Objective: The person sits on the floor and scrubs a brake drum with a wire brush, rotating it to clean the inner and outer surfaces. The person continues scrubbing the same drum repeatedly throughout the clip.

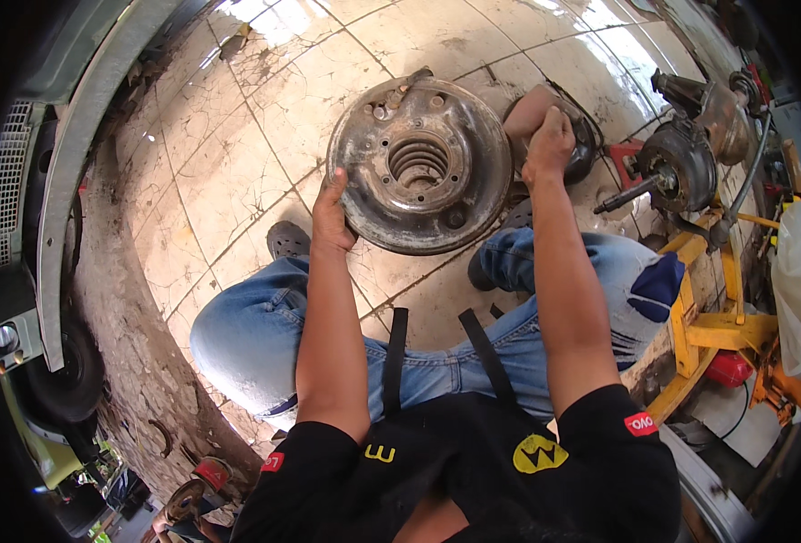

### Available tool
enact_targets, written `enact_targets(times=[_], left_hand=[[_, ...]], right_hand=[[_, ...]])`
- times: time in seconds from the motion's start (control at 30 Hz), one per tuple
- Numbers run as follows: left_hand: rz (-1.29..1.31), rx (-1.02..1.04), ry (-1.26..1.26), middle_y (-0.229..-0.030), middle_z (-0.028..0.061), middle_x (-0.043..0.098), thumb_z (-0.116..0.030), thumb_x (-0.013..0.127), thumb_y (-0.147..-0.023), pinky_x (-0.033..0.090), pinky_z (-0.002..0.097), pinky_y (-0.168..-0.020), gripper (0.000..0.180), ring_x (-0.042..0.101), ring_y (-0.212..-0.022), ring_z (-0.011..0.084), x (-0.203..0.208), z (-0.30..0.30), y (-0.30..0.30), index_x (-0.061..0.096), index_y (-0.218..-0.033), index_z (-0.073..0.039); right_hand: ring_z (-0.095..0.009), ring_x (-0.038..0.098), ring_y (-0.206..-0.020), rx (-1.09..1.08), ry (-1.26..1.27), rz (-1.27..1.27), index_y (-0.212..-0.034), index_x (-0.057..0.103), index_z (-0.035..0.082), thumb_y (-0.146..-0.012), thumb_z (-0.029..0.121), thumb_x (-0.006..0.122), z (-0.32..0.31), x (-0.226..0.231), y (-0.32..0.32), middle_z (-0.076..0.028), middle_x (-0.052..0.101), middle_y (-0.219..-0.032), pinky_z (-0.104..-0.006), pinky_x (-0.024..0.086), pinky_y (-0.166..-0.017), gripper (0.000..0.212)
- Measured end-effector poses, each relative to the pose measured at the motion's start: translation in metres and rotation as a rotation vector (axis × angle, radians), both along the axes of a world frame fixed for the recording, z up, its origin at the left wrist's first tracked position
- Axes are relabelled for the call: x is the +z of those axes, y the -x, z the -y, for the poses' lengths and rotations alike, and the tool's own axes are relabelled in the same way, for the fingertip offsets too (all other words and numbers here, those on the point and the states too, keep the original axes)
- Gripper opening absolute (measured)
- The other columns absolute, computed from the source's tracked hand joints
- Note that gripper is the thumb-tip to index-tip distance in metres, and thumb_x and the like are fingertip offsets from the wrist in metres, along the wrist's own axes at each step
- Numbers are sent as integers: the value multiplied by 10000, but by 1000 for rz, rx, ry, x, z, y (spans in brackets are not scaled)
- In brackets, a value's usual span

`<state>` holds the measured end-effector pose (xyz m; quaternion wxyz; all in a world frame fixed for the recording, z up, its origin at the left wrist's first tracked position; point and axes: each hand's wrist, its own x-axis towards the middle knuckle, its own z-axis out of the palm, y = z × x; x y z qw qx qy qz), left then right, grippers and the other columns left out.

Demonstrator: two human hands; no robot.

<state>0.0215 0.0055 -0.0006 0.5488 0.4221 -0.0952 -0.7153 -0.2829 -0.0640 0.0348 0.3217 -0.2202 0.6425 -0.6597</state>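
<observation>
Open tiled floor (238,154) to your upper left, free to reach. Right side is crowded: axle hub (681,167) with its shaft pointing inward, yellow stand (713,317) below it. Your knees (256,335) box in the near space under the round brake plate (419,163).

The single head-worn fisheye camera looked steeply down from close above the seated person's chest and knees, faced the cracked tiled floor (238,154) ahead, bent straight edges near its dark rim, and took both forearms in from the lower edge.
</observation>
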Motion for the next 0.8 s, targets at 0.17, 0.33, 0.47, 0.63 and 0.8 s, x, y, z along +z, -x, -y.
enact_targets(times=[0.17,0.33,0.47,0.63,0.8], left_hand=[[123,52,60,-1201,97,608,-301,682,-902,519,408,-880,502,600,-1051,253,11,6,2,517,-1312,-62],[330,108,-10,-1173,105,619,-256,699,-892,499,371,-873,468,595,-1027,227,32,7,16,542,-1276,-40],[441,73,-33,-1130,110,635,-214,695,-892,493,356,-855,435,596,-998,211,33,9,12,550,-1251,-15],[438,47,7,-1069,103,656,-180,700,-885,489,342,-825,397,603,-937,194,12,8,11,567,-1213,-3],[394,-13,-1,-1103,159,644,-233,723,-870,523,373,-812,480,624,-956,248,12,9,11,548,-1228,36]], right_hand=[[-280,569,-729,50,185,-468,-995,583,-46,-989,279,462,-1,19,-10,-166,638,-827,-392,461,-714,347],[-419,587,-802,273,38,-795,-1061,607,36,-999,306,474,-7,5,-24,-239,632,-903,-423,475,-725,307],[-452,591,-833,395,-21,-817,-1078,597,44,-1004,308,468,-10,3,-35,-258,627,-914,-448,475,-723,303],[-436,586,-1007,457,75,-872,-1135,598,43,-949,327,546,-8,2,-41,-233,639,-1070,-483,465,-846,343],[-374,507,-1193,550,115,-1096,-1226,582,32,-842,313,679,-8,-1,-40,-186,573,-1275,-435,409,-1002,486]])
